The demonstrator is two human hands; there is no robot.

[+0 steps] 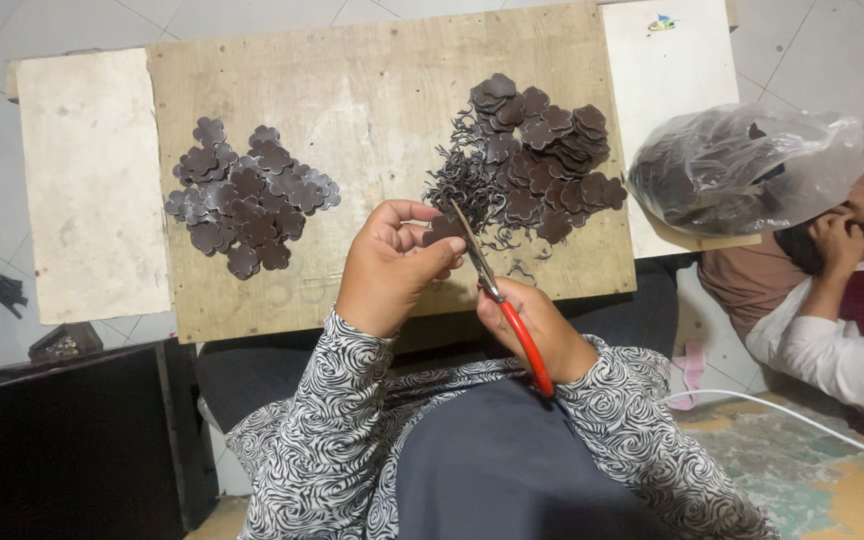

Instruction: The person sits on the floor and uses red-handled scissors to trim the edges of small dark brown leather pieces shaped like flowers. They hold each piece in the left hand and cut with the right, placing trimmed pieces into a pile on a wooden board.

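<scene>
Scissor blade tips (464, 232) partly hidden behind brown flower-shaped piece (442, 230), piece pinched between left hand (387, 268) fingers (439, 255), right hand (537, 325) fingers clenched around red scissor handle (530, 345), above counter (372, 90)

The flower pieces (252, 205) are showing dark brown, as are the unsorted heap (542, 165) and those inside the clear bag (747, 165). The scissors (507, 305) are showing red handles and grey blades, against a pale tan board (372, 100). The sleeves (322, 430) are wearing black-and-white swirls, the lap (502, 470) showing plain dark grey.
</scene>
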